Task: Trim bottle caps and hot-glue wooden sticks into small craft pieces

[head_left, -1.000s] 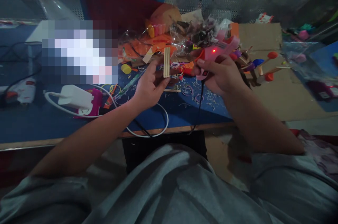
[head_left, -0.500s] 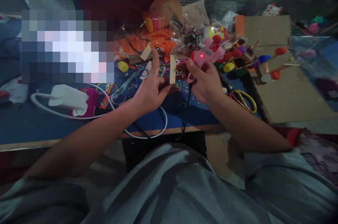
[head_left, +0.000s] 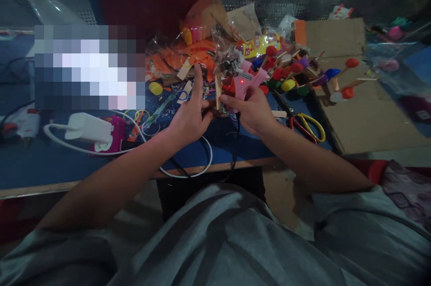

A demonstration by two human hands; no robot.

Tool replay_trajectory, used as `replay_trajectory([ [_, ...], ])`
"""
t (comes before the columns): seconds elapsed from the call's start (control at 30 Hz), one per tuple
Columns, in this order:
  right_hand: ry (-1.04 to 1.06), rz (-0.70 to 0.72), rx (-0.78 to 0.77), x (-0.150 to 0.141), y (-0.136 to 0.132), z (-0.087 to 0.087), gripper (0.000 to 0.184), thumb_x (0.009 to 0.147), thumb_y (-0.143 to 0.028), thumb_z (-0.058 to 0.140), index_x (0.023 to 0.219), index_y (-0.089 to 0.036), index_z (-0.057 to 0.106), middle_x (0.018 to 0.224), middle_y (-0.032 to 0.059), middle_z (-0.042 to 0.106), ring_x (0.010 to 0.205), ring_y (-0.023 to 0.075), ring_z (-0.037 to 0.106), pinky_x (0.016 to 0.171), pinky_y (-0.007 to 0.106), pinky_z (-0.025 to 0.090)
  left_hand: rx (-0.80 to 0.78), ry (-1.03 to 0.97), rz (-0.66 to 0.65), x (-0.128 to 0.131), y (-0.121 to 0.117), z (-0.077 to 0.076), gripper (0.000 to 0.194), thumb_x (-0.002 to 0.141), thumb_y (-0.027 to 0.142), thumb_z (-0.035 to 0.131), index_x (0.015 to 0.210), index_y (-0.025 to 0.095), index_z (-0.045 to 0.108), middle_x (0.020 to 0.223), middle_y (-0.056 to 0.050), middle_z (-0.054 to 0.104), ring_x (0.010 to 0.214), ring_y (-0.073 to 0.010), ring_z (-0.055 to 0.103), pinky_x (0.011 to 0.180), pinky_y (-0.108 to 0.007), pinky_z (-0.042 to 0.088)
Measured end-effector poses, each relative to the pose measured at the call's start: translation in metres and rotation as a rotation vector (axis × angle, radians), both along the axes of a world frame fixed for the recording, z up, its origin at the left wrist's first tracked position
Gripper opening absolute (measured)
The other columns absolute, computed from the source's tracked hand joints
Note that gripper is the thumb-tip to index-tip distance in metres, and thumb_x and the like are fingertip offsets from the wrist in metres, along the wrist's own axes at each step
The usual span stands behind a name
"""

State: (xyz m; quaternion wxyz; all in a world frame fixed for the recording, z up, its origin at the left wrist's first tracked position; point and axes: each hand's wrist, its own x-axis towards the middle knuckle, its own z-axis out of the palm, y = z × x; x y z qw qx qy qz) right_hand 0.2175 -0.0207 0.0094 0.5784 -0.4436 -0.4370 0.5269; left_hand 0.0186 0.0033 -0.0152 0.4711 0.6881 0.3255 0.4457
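Note:
My left hand (head_left: 189, 117) pinches a small bundle of flat wooden sticks (head_left: 218, 88), held upright. Its index finger points up, away from the sticks. In my right hand (head_left: 256, 111) is a pink hot glue gun (head_left: 247, 83) with a lit red light and a black cord hanging down. The thumb of that hand reaches to the right side of the sticks. The glue gun's tip and the lower ends of the sticks are hard to make out behind the fingers.
Yellow-and-red-handled scissors (head_left: 308, 126) lie at the right, beside cardboard (head_left: 377, 115). Sticks with coloured round ends (head_left: 352, 63) lean there. At the left are a white charger (head_left: 89, 127) with its cable and a magenta plug block (head_left: 117, 131). Orange scraps (head_left: 202, 50) lie behind.
My right hand and the glue gun have shifted left and tilted, closer to the sticks. The wooden bundle has turned and shows a narrower side. My left hand has barely moved.

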Motion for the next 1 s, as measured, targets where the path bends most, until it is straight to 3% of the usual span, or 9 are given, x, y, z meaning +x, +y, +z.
replay_trajectory([
  [0.2,0.034,-0.039,-0.023,0.000,-0.001,0.006,0.057,0.054,-0.053,0.110,0.088,-0.028,0.073,0.088,0.0013,0.074,0.075,0.0185,0.064,0.062,0.035,0.058,0.204,0.235,-0.008,-0.001,0.000,0.011,0.091,0.088,0.020,0.078,0.172,0.029,0.043,0.115,-0.006,0.084,0.082,-0.0222,0.081,0.081,-0.035,0.062],
  [0.27,0.058,-0.032,-0.015,0.002,-0.001,0.008,0.058,0.054,-0.053,0.111,0.090,-0.028,0.072,0.088,0.0000,0.073,0.074,0.0178,0.063,0.060,0.034,0.057,0.263,0.318,0.025,-0.002,0.001,0.016,0.070,0.092,0.027,0.076,0.159,0.023,0.058,0.117,-0.008,0.082,0.081,-0.0216,0.079,0.080,-0.035,0.061],
  [0.37,0.068,-0.006,-0.024,0.007,-0.001,0.011,0.061,0.054,-0.051,0.111,0.091,-0.028,0.069,0.086,-0.0026,0.071,0.069,0.0148,0.060,0.055,0.031,0.050,0.384,0.430,0.036,-0.004,0.002,0.022,0.037,0.098,0.042,0.075,0.126,0.018,0.077,0.112,-0.010,0.082,0.084,-0.0223,0.076,0.085,-0.037,0.060],
  [0.5,0.071,0.034,-0.038,0.012,-0.001,0.015,0.066,0.050,-0.050,0.112,0.089,-0.027,0.065,0.083,-0.0036,0.070,0.063,0.0118,0.055,0.050,0.028,0.043,0.483,0.404,-0.049,-0.005,0.002,0.023,0.042,0.103,0.056,0.070,0.117,0.017,0.080,0.107,-0.012,0.082,0.095,-0.0244,0.077,0.088,-0.036,0.059],
  [0.6,0.054,0.062,-0.052,0.014,-0.002,0.017,0.067,0.050,-0.054,0.111,0.093,-0.027,0.068,0.083,-0.0031,0.071,0.063,0.0123,0.055,0.049,0.029,0.042,0.436,0.305,-0.124,-0.003,0.003,0.019,0.043,0.104,0.056,0.070,0.116,0.016,0.079,0.105,-0.011,0.083,0.092,-0.0219,0.078,0.085,-0.032,0.060],
  [0.7,0.056,0.093,-0.063,0.015,-0.003,0.018,0.070,0.050,-0.056,0.111,0.100,-0.027,0.071,0.081,-0.0036,0.071,0.064,0.0135,0.057,0.053,0.030,0.046,0.414,0.243,-0.119,-0.001,0.003,0.017,0.039,0.103,0.053,0.074,0.116,0.017,0.079,0.106,-0.010,0.084,0.090,-0.0199,0.079,0.083,-0.029,0.061],
  [0.8,0.076,0.111,-0.077,0.014,-0.004,0.017,0.072,0.049,-0.053,0.112,0.103,-0.027,0.072,0.082,-0.0033,0.072,0.066,0.0139,0.059,0.056,0.030,0.050,0.561,0.287,-0.094,-0.003,0.004,0.018,0.026,0.106,0.043,0.072,0.111,0.019,0.081,0.102,-0.009,0.085,0.091,-0.0191,0.080,0.083,-0.029,0.060],
  [0.9,0.075,0.090,-0.073,0.014,-0.003,0.018,0.066,0.050,-0.055,0.112,0.092,-0.026,0.069,0.081,-0.0025,0.070,0.069,0.0147,0.061,0.058,0.031,0.052,0.698,0.320,-0.052,-0.006,0.006,0.022,0.021,0.109,0.037,0.067,0.105,0.023,0.082,0.096,-0.007,0.085,0.088,-0.0193,0.080,0.079,-0.030,0.059],
  [1.0,0.066,0.065,-0.047,0.020,-0.002,0.024,0.062,0.055,-0.062,0.109,0.086,-0.028,0.068,0.082,-0.0016,0.070,0.073,0.0165,0.064,0.059,0.032,0.052,0.740,0.267,0.039,-0.009,0.006,0.024,0.014,0.106,0.033,0.072,0.103,0.024,0.082,0.097,-0.006,0.086,0.088,-0.0188,0.080,0.080,-0.029,0.058],
])
